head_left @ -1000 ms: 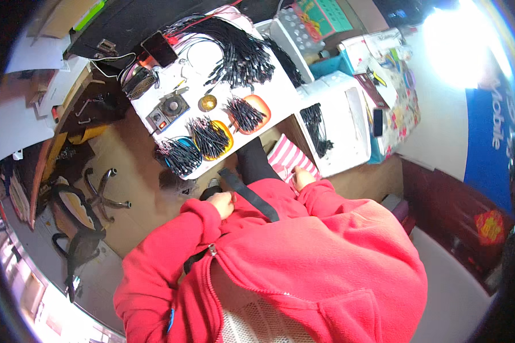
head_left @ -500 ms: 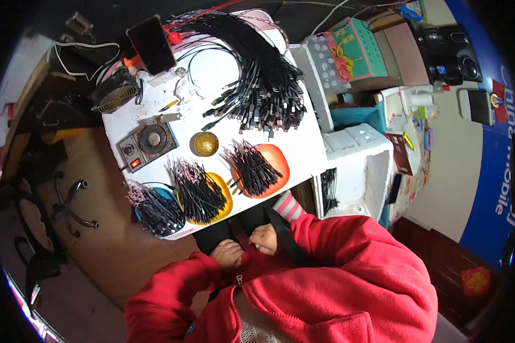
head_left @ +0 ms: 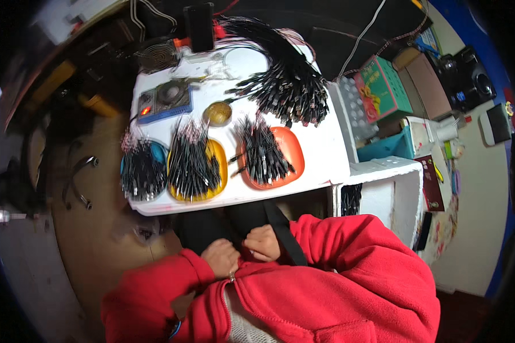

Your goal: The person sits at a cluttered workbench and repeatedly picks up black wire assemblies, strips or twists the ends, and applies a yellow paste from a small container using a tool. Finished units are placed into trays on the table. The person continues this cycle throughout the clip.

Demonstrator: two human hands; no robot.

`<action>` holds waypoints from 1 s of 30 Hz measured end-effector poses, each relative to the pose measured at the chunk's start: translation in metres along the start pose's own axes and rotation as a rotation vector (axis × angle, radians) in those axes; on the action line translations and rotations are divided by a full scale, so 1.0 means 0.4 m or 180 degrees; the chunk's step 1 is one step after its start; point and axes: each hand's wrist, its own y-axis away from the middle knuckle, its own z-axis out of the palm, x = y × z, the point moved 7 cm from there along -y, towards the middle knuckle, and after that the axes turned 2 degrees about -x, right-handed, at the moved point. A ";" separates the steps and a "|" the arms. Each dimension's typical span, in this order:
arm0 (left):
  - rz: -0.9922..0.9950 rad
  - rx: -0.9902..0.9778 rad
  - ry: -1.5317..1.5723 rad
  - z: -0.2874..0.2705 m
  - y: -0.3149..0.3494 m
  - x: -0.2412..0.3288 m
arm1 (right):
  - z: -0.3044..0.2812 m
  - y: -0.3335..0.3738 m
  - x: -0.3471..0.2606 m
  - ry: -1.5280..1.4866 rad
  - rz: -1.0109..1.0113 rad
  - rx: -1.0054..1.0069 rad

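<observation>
Both hands rest low in front of me, close to the table's near edge. My left hand [head_left: 220, 258] is closed, knuckles up, beside the zipper of the red fleece jacket [head_left: 355, 246]. My right hand [head_left: 262, 243] is curled into a loose fist next to it, near a black strap [head_left: 284, 234]. What the fingers hold, if anything, is hidden. Beyond them, bundles of short black cables lie across a blue bowl [head_left: 158, 151], a yellow bowl [head_left: 222, 160] and an orange bowl [head_left: 293, 153] on the white table [head_left: 320, 163]. Neither hand touches these.
A large bundle of black cables [head_left: 294, 86] covers the table's far right. A small heater-like device [head_left: 166, 100] with a red light, a round gold-coloured tin [head_left: 218, 114] and a propped phone [head_left: 199, 27] stand leftward. A white foam box [head_left: 409, 188] adjoins the right side.
The view has tilted and turned, so the table appears shifted right and more level. My hands stay together at the lap, and the bowls and cables keep their places on the table.
</observation>
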 end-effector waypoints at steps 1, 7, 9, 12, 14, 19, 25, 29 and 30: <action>-0.0094 -0.0054 -0.0130 0.015 0.005 0.022 | 0.002 0.025 -0.021 0.0066 -0.0150 0.0126; -0.0665 -0.0608 -0.0930 0.074 0.036 0.112 | 0.012 0.123 -0.045 -0.0314 0.0932 0.0711; -0.0810 -0.0595 -0.1179 0.081 0.032 0.121 | -0.003 0.148 -0.035 -0.1400 0.1205 0.1410; -0.1060 -0.0776 -0.1592 0.109 0.030 0.126 | 0.010 0.186 -0.004 -0.2527 0.1670 0.1595; -0.0839 -0.0730 -0.1827 0.115 0.034 0.149 | 0.027 0.194 -0.015 -0.2712 0.1465 0.1346; -0.0814 -0.0780 -0.1990 0.115 0.030 0.172 | 0.052 0.197 -0.030 -0.2244 0.1376 0.0941; -0.0755 -0.1157 -0.1706 0.154 -0.016 0.158 | 0.037 0.191 -0.038 -0.1945 0.1478 0.0811; -0.0778 -0.1205 -0.1198 0.170 -0.044 0.135 | 0.007 0.203 -0.025 -0.1920 0.1741 0.0806; -0.0769 -0.1195 -0.1045 0.170 -0.048 0.128 | 0.003 0.199 -0.020 -0.1939 0.1791 0.0748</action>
